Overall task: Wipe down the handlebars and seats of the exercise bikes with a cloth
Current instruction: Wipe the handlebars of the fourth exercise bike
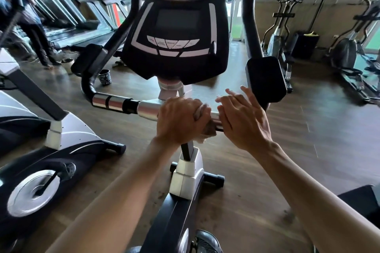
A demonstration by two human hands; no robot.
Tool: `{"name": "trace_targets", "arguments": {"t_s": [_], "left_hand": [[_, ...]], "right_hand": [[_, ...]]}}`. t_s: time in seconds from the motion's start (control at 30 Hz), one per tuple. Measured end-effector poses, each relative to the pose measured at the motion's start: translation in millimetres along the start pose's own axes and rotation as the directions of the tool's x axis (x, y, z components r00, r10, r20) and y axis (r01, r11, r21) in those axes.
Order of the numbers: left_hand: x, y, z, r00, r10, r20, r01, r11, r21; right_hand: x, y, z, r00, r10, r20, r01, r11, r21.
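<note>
The cloth (205, 127) is wrapped on the chrome bar (148, 110) of the handlebar, almost directly below the console (176, 26), at the middle of the bike where the stem rises to meet it. Only a crumpled pale fold shows, under and just right of the left hand (178, 121), whose fingers are curled over the bar and clamped on the cloth. The bar's long axis runs side to side beneath the console, tilting slightly downward toward the right; so the wiping stroke, as I judge it, must slide along that line, not across it. To the left of the grip lies the longer visible stretch: bare chrome, then the banded sensor sleeve (109, 102), then the black foam (88, 86) curving up past the console's left edge. To the right, only a short piece of bar shows before the right hand (240, 121), which sits just beside the left hand with its fingers straight and spread, holding nothing; whether the palm touches the bar I cannot tell. Beyond it the black elbow pad (266, 79) stands lower right of the console. The left hand is plainly the one on the cloth, and the uncovered run leftward looks the likelier path. The seat is not in view.
</note>
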State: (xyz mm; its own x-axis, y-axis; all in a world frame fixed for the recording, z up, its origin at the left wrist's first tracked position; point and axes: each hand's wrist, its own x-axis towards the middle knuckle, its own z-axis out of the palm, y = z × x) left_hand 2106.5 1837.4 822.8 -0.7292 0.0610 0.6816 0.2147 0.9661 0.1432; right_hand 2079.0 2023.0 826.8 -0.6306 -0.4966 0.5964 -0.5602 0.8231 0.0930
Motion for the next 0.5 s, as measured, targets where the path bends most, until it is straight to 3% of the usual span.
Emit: {"name": "trace_targets", "arguments": {"t_s": [0.13, 0.2, 0.33, 0.5], "left_hand": [[21, -4, -11, 0.975, -0.052, 0.217, 0.041, 0.998, 0.055], [18, -2, -9, 0.983, -0.069, 0.171, 0.059, 0.996, 0.062], [-7, -5, 6, 0.997, -0.012, -0.081, 0.011, 1.000, -0.014], [-8, -10, 9, 0.994, 0.053, -0.095, -0.051, 0.998, 0.021]], "right_hand": [[-1, -2, 1, 0.999, 0.026, -0.021, -0.026, 1.000, 0.013], [-2, -1, 0, 0.999, 0.035, -0.031, -0.034, 0.999, 0.012], [0, -1, 0, 0.999, 0.052, -0.007, -0.052, 0.998, 0.024], [2, 2, -8, 0.996, 0.050, 0.074, -0.057, 0.994, 0.091]]}}
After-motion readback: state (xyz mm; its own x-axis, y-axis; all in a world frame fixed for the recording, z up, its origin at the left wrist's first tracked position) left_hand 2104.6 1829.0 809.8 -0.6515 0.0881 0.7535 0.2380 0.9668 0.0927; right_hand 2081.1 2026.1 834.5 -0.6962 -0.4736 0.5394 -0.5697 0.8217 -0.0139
